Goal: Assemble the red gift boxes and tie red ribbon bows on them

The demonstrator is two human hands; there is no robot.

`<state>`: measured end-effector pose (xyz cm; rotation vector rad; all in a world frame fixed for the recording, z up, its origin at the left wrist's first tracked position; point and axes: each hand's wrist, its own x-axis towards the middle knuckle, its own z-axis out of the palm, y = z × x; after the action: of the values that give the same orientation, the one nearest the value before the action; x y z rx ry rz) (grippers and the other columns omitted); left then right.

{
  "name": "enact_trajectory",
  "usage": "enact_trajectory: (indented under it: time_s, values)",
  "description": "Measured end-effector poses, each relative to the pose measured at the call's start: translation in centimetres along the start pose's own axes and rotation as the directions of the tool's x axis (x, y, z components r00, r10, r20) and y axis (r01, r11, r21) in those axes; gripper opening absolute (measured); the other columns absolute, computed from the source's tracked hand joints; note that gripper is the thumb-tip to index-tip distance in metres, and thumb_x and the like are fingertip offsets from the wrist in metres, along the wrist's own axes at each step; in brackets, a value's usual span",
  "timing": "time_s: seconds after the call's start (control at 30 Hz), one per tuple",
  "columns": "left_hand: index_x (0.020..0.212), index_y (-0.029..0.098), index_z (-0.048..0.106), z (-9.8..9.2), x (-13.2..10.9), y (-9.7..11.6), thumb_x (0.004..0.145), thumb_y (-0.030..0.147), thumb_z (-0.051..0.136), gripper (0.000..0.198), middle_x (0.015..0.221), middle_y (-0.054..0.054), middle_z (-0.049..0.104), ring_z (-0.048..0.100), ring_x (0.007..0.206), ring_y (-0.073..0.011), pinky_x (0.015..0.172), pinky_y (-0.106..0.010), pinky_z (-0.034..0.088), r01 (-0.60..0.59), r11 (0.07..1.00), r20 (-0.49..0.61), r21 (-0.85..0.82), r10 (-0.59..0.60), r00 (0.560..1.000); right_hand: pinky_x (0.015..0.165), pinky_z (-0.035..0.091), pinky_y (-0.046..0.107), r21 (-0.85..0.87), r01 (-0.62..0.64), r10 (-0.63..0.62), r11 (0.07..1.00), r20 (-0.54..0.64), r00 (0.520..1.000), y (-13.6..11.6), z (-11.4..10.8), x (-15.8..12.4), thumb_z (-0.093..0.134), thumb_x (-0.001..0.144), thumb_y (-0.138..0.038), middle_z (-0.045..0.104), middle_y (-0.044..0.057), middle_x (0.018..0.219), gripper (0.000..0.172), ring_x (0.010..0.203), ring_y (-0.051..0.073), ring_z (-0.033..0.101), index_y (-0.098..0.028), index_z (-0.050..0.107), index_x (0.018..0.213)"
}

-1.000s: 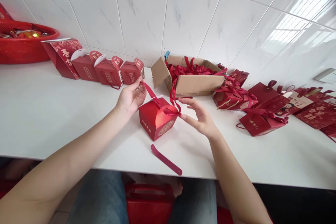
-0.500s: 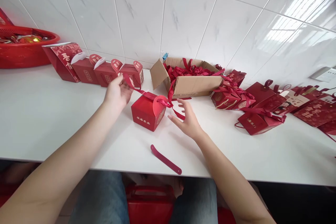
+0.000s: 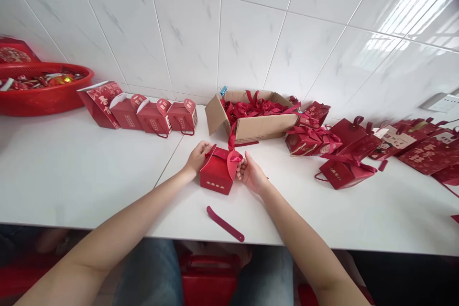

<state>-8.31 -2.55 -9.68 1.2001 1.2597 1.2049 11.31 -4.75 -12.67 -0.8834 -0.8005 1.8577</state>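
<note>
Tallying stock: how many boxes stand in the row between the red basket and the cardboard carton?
4: the large box nearest the basket, then, rightward, the first small box, second small box and third small box. Others may be hidden.

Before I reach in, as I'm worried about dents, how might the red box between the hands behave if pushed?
The red box looks like thin folded card, so it may dent if pressed. Standing upright with flat sides, it would probably slide rather than roll.
</note>
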Motion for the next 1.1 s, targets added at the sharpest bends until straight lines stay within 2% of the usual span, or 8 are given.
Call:
enact_trajectory:
  time_s: [0.13, 0.27, 0.37, 0.57, 0.7, 0.83, 0.93, 1.1]
  values:
    - [0.093, 0.022, 0.049, -1.0, -0.2, 0.6, 0.066, 0.052, 0.063, 0.043, 0.069, 0.004, 0.055, 0.053, 0.066, -0.0159, 0.066, -0.027, 0.04, -0.076, 0.978, -0.09, 0.193, 0.095, 0.991, 0.048, 0.032, 0.022, -0.01, -0.002, 0.003, 1.0, 0.031, 1.0, -0.2, -0.4, -0.1, 0.074, 0.069, -0.051, 0.053, -0.004, 0.055, 0.04, 0.047, 0.007, 0.045, -0.017, 0.054, 0.063]
    - [0.073, 0.021, 0.05, -3.6, -1.4, 1.9, 0.072, 0.05, 0.06, 0.031, 0.071, 0.0, 0.054, 0.05, 0.07, -0.0171, 0.07, -0.028, 0.038, -0.063, 0.913, -0.203, 0.402, 0.156, 0.967, 0.049, 0.033, 0.022, 0.021, 0.004, -0.006, 1.0, 0.076, 0.997, -0.6, -0.6, -0.5, 0.079, 0.066, -0.035, 0.058, -0.003, 0.06, 0.028, 0.051, 0.007, 0.048, -0.017, 0.057, 0.069]
    - [0.059, 0.02, 0.053, -4.9, -3.3, 2.5, 0.08, 0.057, 0.048, 0.044, 0.06, -0.002, 0.055, 0.051, 0.066, -0.0192, 0.068, -0.029, 0.038, -0.019, 0.874, -0.15, 0.486, 0.105, 0.983, 0.051, 0.035, 0.022, 0.035, 0.026, -0.03, 0.999, 0.095, 0.995, -0.8, -0.7, -0.6, 0.079, 0.065, -0.031, 0.059, -0.003, 0.06, 0.026, 0.052, 0.008, 0.049, -0.017, 0.058, 0.07]
    - [0.068, 0.019, 0.061, -4.7, -7.1, 3.0, 0.086, 0.068, 0.032, 0.06, 0.066, -0.004, 0.062, 0.055, 0.068, -0.0211, 0.069, -0.031, 0.04, 0.086, 0.788, -0.006, 0.61, -0.104, 0.995, 0.056, 0.038, 0.022, 0.03, 0.117, -0.12, 0.993, 0.137, 0.983, -1.6, -1.0, -1.1, 0.078, 0.07, -0.036, 0.061, -0.003, 0.064, 0.025, 0.058, 0.009, 0.053, -0.02, 0.059, 0.073]
    - [0.081, 0.021, 0.059, -4.3, -8.4, 3.0, 0.083, 0.065, 0.043, 0.046, 0.072, -0.001, 0.061, 0.057, 0.07, -0.0199, 0.068, -0.029, 0.042, 0.071, 0.811, -0.101, 0.581, -0.014, 0.995, 0.059, 0.039, 0.023, 0.001, 0.159, -0.155, 0.987, 0.212, 0.965, -1.8, -1.2, -1.5, 0.079, 0.068, -0.039, 0.062, -0.003, 0.063, 0.025, 0.06, 0.009, 0.054, -0.02, 0.062, 0.069]
    - [0.06, 0.019, 0.047, -3.9, -8.6, 2.5, 0.083, 0.056, 0.047, 0.043, 0.058, 0.001, 0.052, 0.051, 0.059, -0.0166, 0.061, -0.027, 0.038, 0.075, 0.834, -0.025, 0.547, -0.073, 0.997, 0.059, 0.04, 0.027, -0.047, 0.186, -0.161, 0.981, 0.328, 0.931, -1.7, -1.1, -1.9, 0.085, 0.058, -0.041, 0.062, -0.001, 0.064, 0.029, 0.057, 0.011, 0.054, -0.02, 0.064, 0.061]
    - [0.054, 0.02, 0.039, -3.7, -8.4, 2.0, 0.083, 0.051, 0.046, 0.043, 0.052, 0.002, 0.045, 0.046, 0.055, -0.0153, 0.058, -0.027, 0.035, 0.067, 0.847, 0.02, 0.528, -0.091, 0.996, 0.061, 0.042, 0.03, -0.062, 0.239, -0.201, 0.969, 0.366, 0.909, -1.9, -0.9, -2.3, 0.087, 0.051, -0.04, 0.066, 0.002, 0.084, 0.032, 0.061, 0.012, 0.054, -0.021, 0.063, 0.056]
    - [0.079, 0.02, 0.057, -3.3, -7.7, 2.0, 0.083, 0.054, 0.048, 0.035, 0.077, -0.003, 0.063, 0.059, 0.072, -0.0197, 0.063, -0.027, 0.042, 0.03, 0.919, 0.061, 0.393, -0.058, 0.996, 0.077, 0.045, 0.034, -0.067, 0.347, -0.319, 0.936, 0.262, 0.911, -2.8, -0.7, -2.6, 0.082, 0.059, -0.036, 0.064, 0.0, 0.095, 0.023, 0.072, 0.012, 0.052, -0.024, 0.065, 0.07]
